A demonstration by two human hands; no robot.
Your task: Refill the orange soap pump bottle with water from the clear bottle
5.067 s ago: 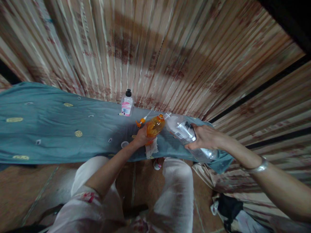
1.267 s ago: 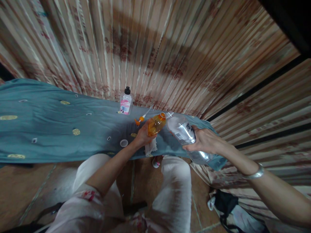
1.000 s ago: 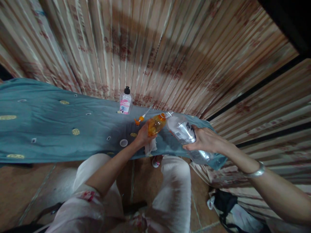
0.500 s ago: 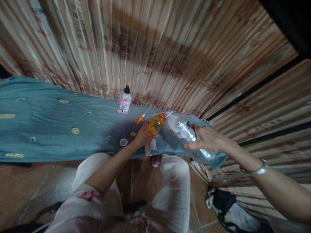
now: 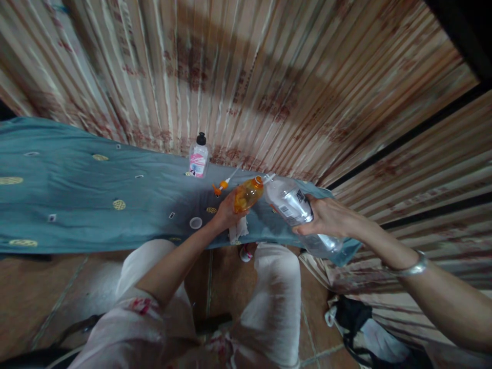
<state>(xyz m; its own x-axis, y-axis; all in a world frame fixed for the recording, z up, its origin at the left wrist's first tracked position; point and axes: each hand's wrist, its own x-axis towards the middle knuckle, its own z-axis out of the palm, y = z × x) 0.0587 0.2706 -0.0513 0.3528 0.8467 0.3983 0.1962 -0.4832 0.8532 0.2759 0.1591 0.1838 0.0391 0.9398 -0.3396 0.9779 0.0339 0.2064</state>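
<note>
A striped curtain point(image 5: 246, 77) in faded reds and creams hangs across the whole back of the room. In front of it runs a long surface under a blue-grey cloth point(image 5: 77, 195) dotted with small yellow motifs. Below that is a brown tiled floor point(image 5: 46, 287), with the person's white-trousered legs point(image 5: 274, 287) standing close to the edge of the cloth. A dark bag point(image 5: 346, 318) lies on the floor off to the right.

The biggest thing in hand is a clear plastic bottle point(image 5: 290, 202). The right hand point(image 5: 326, 218) is wrapped around its middle and tips it over, mouth pointing left and slightly up. The left hand point(image 5: 226, 212) is closed around the lower part of a smaller orange bottle point(image 5: 248, 193), leaning it to the right over the cloth. The two open mouths come together above the right end of the surface; from here I can't tell whether the rims actually touch.

A small bottle with a pink label point(image 5: 199, 160) and a black cap stands upright at the back, near the curtain. A crumpled white tissue point(image 5: 238, 230) sits on the cloth just under the left hand. An orange pump head point(image 5: 222, 184) with its thin tube lies on the cloth just behind the left hand. A small white cap point(image 5: 196, 222) rests near the front edge, left of that wrist. A silver bangle point(image 5: 409, 266) circles the right forearm.
</note>
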